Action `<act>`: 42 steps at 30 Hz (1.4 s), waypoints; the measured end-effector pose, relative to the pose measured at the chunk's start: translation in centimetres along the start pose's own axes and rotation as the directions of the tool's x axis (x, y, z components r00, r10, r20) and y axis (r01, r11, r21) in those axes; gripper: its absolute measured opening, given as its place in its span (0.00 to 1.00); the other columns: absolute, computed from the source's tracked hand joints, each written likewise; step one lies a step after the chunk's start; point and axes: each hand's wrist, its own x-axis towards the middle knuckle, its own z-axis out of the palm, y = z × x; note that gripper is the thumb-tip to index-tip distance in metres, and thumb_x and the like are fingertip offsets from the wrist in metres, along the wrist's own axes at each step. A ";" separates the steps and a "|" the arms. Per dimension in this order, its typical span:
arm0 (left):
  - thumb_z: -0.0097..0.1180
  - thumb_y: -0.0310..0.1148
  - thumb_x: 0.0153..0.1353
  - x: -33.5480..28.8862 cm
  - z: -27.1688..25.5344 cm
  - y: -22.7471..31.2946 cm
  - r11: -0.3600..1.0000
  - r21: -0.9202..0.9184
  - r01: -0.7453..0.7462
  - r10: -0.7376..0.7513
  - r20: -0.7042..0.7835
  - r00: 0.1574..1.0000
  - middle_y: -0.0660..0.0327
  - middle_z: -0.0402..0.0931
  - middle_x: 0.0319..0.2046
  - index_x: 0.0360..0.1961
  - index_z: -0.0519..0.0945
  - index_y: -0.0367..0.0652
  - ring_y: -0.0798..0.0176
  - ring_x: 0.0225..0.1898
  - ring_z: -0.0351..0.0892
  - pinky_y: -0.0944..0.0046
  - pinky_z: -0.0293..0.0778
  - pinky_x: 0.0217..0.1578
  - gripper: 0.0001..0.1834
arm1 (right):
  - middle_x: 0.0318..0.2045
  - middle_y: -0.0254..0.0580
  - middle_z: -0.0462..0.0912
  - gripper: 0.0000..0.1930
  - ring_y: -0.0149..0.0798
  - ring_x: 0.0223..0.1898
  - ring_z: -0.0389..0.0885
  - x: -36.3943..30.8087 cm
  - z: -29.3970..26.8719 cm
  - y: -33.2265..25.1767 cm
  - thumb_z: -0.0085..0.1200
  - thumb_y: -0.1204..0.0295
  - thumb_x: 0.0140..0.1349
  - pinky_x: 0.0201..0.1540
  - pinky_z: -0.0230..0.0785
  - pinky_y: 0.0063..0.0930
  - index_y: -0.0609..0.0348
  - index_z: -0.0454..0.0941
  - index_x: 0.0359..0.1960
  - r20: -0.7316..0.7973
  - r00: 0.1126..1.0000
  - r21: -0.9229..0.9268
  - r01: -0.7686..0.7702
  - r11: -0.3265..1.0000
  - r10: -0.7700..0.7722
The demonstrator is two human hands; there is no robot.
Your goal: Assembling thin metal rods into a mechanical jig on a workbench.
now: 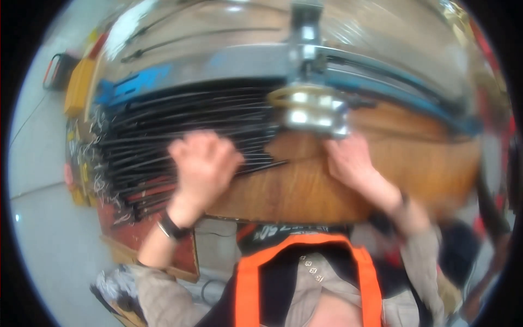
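Note:
A spread of thin black rods or cables [180, 120] lies across the left of the wooden worktop. Over its near right part is my left hand [204, 158], blurred, its fingers curled; what they hold is hidden. One black cable [264, 168] sticks out to the right from beside that hand, and a faint thin line runs on toward my right hand [348, 158]. My right hand is closed at the lower edge of a shiny metal block [310, 111], its fingertips hidden there. The block sits under an upright metal post [306, 38] of a bench machine.
A blue-grey rail [392, 82] crosses behind the block. Bare wooden worktop [419, 163] extends right. Loose dark cables [201, 34] lie beyond the rail. Pale tangled ends [101, 163] hang off the pile's left side. A yellow box [80, 87] stands at far left.

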 end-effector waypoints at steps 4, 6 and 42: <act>0.66 0.34 0.51 -5.5 1.7 3.2 0.966 -0.097 0.238 -0.221 0.164 0.961 0.61 0.73 0.37 0.37 0.78 0.49 0.56 0.43 0.71 0.54 0.61 0.44 0.12 | 0.35 0.45 0.79 0.19 0.50 0.39 0.79 0.7 -1.8 -4.5 0.58 0.74 0.51 0.34 0.73 0.40 0.56 0.74 0.47 0.082 0.985 0.204 0.129 0.970 -0.149; 0.65 0.31 0.51 -5.4 2.4 2.8 0.963 -0.103 0.250 -0.235 0.141 0.962 0.60 0.73 0.37 0.35 0.77 0.47 0.56 0.41 0.71 0.55 0.63 0.42 0.11 | 0.36 0.46 0.80 0.19 0.50 0.39 0.80 0.8 -1.6 -5.9 0.57 0.75 0.53 0.35 0.74 0.40 0.56 0.75 0.48 0.016 0.978 0.352 0.191 0.916 -0.210; 0.54 0.18 0.52 17.6 -7.0 7.5 0.854 -0.039 -0.518 0.519 0.037 0.854 0.56 0.65 0.25 0.55 0.79 0.43 0.54 0.27 0.70 0.54 0.68 0.27 0.26 | 0.26 0.45 0.80 0.22 0.42 0.23 0.79 -2.1 -3.3 12.6 0.64 0.67 0.59 0.23 0.71 0.34 0.55 0.78 0.55 -0.797 0.492 0.381 -0.042 0.924 0.351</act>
